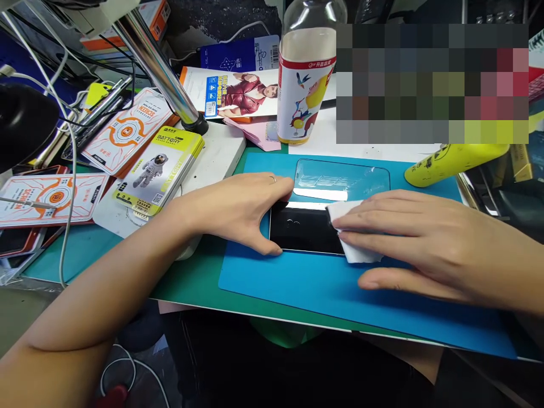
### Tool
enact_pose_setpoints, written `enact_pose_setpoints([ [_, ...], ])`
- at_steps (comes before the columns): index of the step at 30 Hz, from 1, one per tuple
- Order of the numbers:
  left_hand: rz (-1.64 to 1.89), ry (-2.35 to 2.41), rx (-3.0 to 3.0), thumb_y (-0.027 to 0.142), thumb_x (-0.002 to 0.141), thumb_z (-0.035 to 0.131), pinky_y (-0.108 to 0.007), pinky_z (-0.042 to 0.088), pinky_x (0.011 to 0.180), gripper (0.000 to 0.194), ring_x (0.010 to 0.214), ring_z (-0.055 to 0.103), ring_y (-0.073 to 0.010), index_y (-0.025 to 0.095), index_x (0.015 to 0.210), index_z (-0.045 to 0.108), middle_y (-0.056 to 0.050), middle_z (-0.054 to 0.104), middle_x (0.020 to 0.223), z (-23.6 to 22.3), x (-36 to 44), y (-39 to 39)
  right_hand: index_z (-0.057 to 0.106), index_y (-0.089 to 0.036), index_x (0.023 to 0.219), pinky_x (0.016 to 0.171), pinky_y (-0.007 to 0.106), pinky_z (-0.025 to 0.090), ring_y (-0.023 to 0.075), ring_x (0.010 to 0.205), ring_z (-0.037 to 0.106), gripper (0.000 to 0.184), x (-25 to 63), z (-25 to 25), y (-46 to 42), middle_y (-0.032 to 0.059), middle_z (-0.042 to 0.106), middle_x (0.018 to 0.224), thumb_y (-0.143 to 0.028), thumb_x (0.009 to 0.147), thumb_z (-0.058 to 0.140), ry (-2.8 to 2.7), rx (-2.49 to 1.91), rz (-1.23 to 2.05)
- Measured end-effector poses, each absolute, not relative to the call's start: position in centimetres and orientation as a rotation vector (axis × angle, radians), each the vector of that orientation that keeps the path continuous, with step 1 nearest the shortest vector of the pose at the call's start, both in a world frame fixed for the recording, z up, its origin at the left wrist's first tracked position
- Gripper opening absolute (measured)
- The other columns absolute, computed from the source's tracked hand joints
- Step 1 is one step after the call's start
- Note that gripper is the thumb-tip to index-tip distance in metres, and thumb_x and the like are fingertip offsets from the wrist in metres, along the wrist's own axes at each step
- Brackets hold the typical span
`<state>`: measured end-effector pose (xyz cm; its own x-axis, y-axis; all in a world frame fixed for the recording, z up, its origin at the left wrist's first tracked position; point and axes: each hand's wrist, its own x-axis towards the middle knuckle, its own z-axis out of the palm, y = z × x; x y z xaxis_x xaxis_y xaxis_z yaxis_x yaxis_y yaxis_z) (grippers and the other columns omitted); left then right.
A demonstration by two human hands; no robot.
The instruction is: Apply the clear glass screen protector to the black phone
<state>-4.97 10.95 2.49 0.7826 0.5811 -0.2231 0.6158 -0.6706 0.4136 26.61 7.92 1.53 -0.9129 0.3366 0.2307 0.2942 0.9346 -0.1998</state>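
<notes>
A phone [304, 231] with a dark, glossy screen lies flat and lengthwise on a blue mat [293, 280]. My left hand [240, 207] braces its left end, with the thumb at the near edge and the fingers at the far edge. Under the flattened fingers of my right hand [442, 243], a folded white wipe [363, 252] presses on the right part of the screen, which it hides. Just beyond the phone, a clear sheet shaped like a screen protector [340, 178] rests on the mat.
A bottle [301, 90] and a yellow container [450, 164] stand behind the mat. At left are a yellow battery box [161, 170], orange-and-white screen boxes [127, 133], a lamp pole [157, 62] and loose cables. Pixelation covers the upper right.
</notes>
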Motion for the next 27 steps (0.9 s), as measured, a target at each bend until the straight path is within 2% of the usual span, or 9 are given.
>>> enact_pose_setpoints([
  [3,-0.116,0.913,2.508,0.06,0.079,0.081,-0.033,0.044,0.074,0.055,0.088,0.062,-0.0259,0.022,0.105,0.052,-0.005,0.063,0.096,2.53,-4.96,10.89,0.067,-0.009,0.144,0.106,0.063,0.06,0.0401,0.131,0.071,0.055,26.68,1.16,8.07,0.0198,0.071,0.149,-0.05,0.109,0.056,-2.861,-0.432,0.144],
  [5,-0.129,0.918,2.512,0.061,0.079,0.081,-0.033,0.043,0.074,0.055,0.087,0.062,-0.0254,0.022,0.106,0.052,-0.004,0.063,0.096,2.57,-4.97,10.88,0.066,-0.008,0.144,0.114,0.064,0.055,0.0376,0.133,0.071,0.052,26.84,1.1,7.99,0.0196,0.07,0.15,-0.046,0.11,0.057,-2.861,-0.412,0.146],
  [7,-0.14,0.916,2.515,0.061,0.079,0.081,-0.032,0.043,0.075,0.056,0.089,0.062,-0.0253,0.022,0.106,0.052,-0.004,0.063,0.096,2.64,-4.98,10.89,0.07,-0.012,0.137,0.121,0.059,0.051,0.033,0.132,0.073,0.044,26.98,1.22,7.81,0.0154,0.075,0.145,-0.045,0.109,0.06,-2.854,-0.381,0.207],
  [9,-0.152,0.913,2.515,0.062,0.079,0.081,-0.032,0.043,0.075,0.057,0.09,0.062,-0.0253,0.022,0.107,0.052,-0.004,0.063,0.097,2.73,-4.97,10.89,0.072,-0.014,0.133,0.122,0.052,0.05,0.0297,0.131,0.073,0.042,26.99,1.28,7.7,0.0124,0.077,0.143,-0.046,0.107,0.064,-2.846,-0.342,0.266],
  [11,-0.166,0.921,2.51,0.062,0.08,0.081,-0.032,0.043,0.074,0.057,0.09,0.062,-0.0251,0.022,0.107,0.052,-0.004,0.062,0.097,2.83,-4.95,10.87,0.07,-0.013,0.139,0.121,0.05,0.051,0.0292,0.134,0.072,0.046,26.9,1.14,7.74,0.0127,0.075,0.145,-0.046,0.107,0.064,-2.837,-0.344,0.265],
  [15,-0.177,0.938,2.51,0.062,0.08,0.08,-0.032,0.042,0.073,0.056,0.088,0.062,-0.0249,0.022,0.107,0.052,-0.004,0.062,0.095,2.88,-4.89,10.82,0.059,-0.011,0.154,0.123,0.054,0.049,0.032,0.141,0.067,0.058,26.77,0.8,7.89,0.0153,0.068,0.154,-0.047,0.109,0.06,-2.831,-0.435,0.204],
  [20,-0.16,0.923,2.515,0.063,0.079,0.081,-0.032,0.042,0.076,0.058,0.09,0.062,-0.0252,0.021,0.109,0.054,-0.004,0.063,0.098,2.71,-5.02,10.84,0.069,-0.02,0.139,0.129,0.047,0.043,0.0262,0.136,0.071,0.049,27.01,1.11,7.72,0.0076,0.074,0.148,-0.056,0.106,0.064,-2.844,-0.33,0.348],
  [24,-0.16,0.932,2.515,0.063,0.08,0.08,-0.032,0.042,0.074,0.057,0.089,0.062,-0.0248,0.021,0.108,0.053,-0.004,0.062,0.097,2.66,-5.05,10.82,0.059,-0.015,0.153,0.131,0.055,0.038,0.0297,0.145,0.064,0.06,27.13,1.06,8.04,0.0126,0.065,0.158,-0.054,0.108,0.059,-2.862,-0.417,0.231],
  [27,-0.171,0.94,2.51,0.063,0.08,0.08,-0.032,0.042,0.074,0.057,0.089,0.062,-0.0248,0.022,0.108,0.053,-0.004,0.062,0.097,2.74,-4.97,10.81,0.063,-0.017,0.151,0.129,0.052,0.043,0.0283,0.144,0.065,0.06,27.15,1.34,8.2,0.01,0.067,0.156,-0.057,0.106,0.062,-2.889,-0.37,0.344],
])
